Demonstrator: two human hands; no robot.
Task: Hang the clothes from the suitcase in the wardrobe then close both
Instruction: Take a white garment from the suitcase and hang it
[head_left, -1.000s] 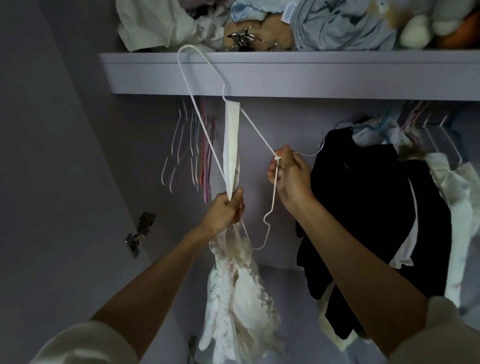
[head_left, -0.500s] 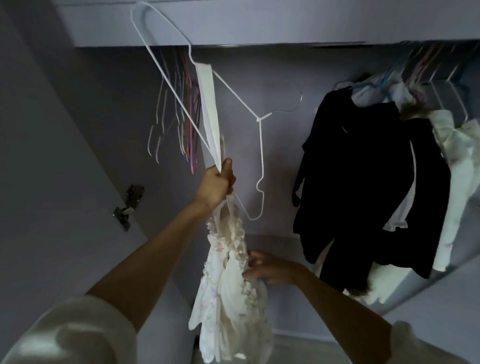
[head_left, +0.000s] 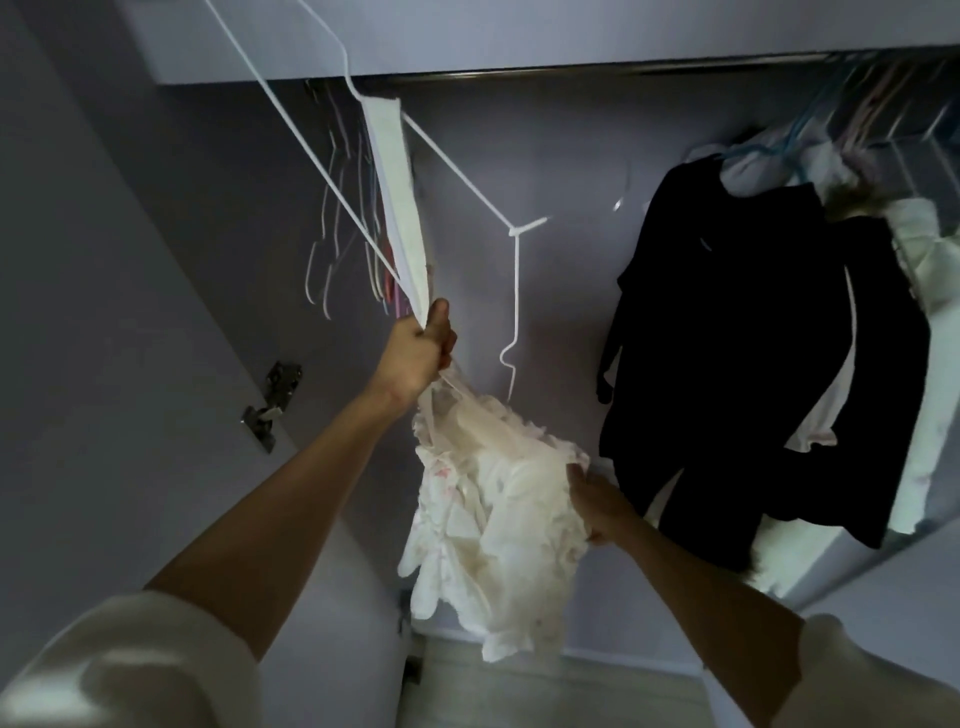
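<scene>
Inside the wardrobe, left hand (head_left: 415, 353) pinches the strap (head_left: 400, 208) on the hanger (head_left: 457, 176); right hand (head_left: 597, 504) grips the white dress (head_left: 493, 509) and should spread it evenly.

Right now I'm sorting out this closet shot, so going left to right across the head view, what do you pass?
Door hinge → empty hangers → left hand gripping the white strap → right hand holding the white frilly garment → black jacket → white clothes.
</scene>
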